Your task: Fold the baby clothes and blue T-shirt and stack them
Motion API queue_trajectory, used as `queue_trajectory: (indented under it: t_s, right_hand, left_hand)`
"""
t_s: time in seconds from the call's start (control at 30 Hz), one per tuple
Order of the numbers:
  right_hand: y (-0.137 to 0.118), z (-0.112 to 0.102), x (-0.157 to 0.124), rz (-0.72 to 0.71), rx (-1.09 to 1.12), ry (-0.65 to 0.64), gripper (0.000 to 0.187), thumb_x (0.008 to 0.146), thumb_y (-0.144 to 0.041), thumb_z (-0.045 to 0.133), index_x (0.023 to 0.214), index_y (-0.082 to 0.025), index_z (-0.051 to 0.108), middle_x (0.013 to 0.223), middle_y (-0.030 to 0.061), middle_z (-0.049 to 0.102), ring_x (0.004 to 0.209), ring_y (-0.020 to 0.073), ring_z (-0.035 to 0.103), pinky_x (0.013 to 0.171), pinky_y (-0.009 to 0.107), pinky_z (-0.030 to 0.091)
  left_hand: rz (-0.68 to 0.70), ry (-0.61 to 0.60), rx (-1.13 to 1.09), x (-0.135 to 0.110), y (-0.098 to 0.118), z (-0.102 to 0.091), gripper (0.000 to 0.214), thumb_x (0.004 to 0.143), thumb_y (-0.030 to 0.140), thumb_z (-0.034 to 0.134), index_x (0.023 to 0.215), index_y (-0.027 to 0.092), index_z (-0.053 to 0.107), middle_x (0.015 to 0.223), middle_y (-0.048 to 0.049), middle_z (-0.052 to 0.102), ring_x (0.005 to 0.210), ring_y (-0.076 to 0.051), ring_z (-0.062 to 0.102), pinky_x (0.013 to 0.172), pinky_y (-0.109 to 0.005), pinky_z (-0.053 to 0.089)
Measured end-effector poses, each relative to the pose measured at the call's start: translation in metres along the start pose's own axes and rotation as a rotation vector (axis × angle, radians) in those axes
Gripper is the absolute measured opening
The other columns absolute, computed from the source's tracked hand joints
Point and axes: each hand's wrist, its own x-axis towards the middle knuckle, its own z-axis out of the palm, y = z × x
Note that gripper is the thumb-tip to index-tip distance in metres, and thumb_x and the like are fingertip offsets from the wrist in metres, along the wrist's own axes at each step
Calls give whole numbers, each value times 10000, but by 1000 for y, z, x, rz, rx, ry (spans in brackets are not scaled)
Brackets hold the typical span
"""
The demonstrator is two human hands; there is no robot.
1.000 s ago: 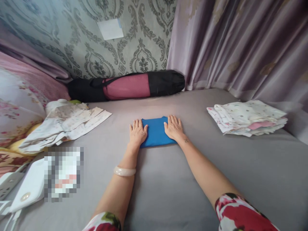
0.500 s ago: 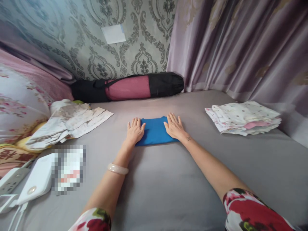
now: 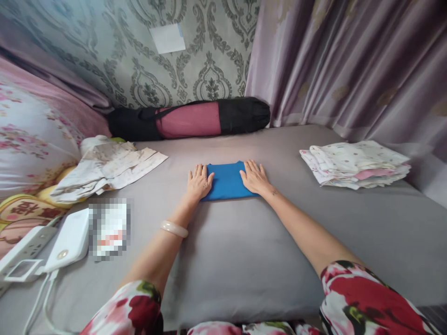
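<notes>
A blue piece of folded cloth [image 3: 226, 181] lies flat on the grey bed sheet [image 3: 244, 251], in the middle of the view. On its left edge rests my left hand [image 3: 199, 182], palm down with the fingers stretched out. My right hand [image 3: 255, 177] lies flat over the right edge, its fingers also extended and the thumb pointing inward. Between the two thumbs the blue fabric shows smooth. Both palms hide the cloth's side edges. A pale bangle [image 3: 174, 229] circles my left wrist.
At right sits a stack of folded patterned cloths [image 3: 356, 165]. Rumpled pale cloth [image 3: 111, 165] lies at left, above a white power bank [image 3: 68, 239] with cables and a power strip [image 3: 26, 251]. Along the wall stretches a long black and pink bag [image 3: 188, 120].
The view has tilted down slightly, so everything sits a little higher or shifted right in the picture. Both hands stay flat on the blue cloth.
</notes>
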Motion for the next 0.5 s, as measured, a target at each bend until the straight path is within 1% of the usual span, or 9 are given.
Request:
queue_trajectory:
  t_s: [0.1,0.17,0.33,0.5]
  right_hand:
    - [-5,-3,-8,-18,10,11,664,1001,-420,156,1507,-15,300,1588,169,262,1481,280,194,1202,484,139]
    - [-8,-1,-13,-26,19,5,679,1001,-439,151,1508,-13,299,1591,172,252,1483,281,188,1203,462,150]
    - [-10,9,-19,-13,38,9,685,1000,-448,144,1503,-13,309,1595,170,241,1486,274,179,1202,435,165]
    - [-10,11,-18,-7,46,5,679,997,-436,167,1502,-5,306,1596,173,237,1486,273,178,1204,432,161]
  left_hand:
    - [23,37,7,-11,5,-7,653,1002,472,237,1485,44,339,1563,-190,313,1468,-304,251,1197,-515,187]
    - [43,42,-5,-19,9,-7,661,1000,476,248,1484,35,339,1559,-197,315,1469,-304,248,1199,-503,194]
    - [40,5,-66,-29,12,5,661,996,476,294,1472,22,359,1570,-201,285,1470,-301,243,1203,-448,216]
    - [41,55,-130,-29,11,13,636,988,472,334,1457,45,388,1561,-209,299,1462,-322,259,1191,-491,226]
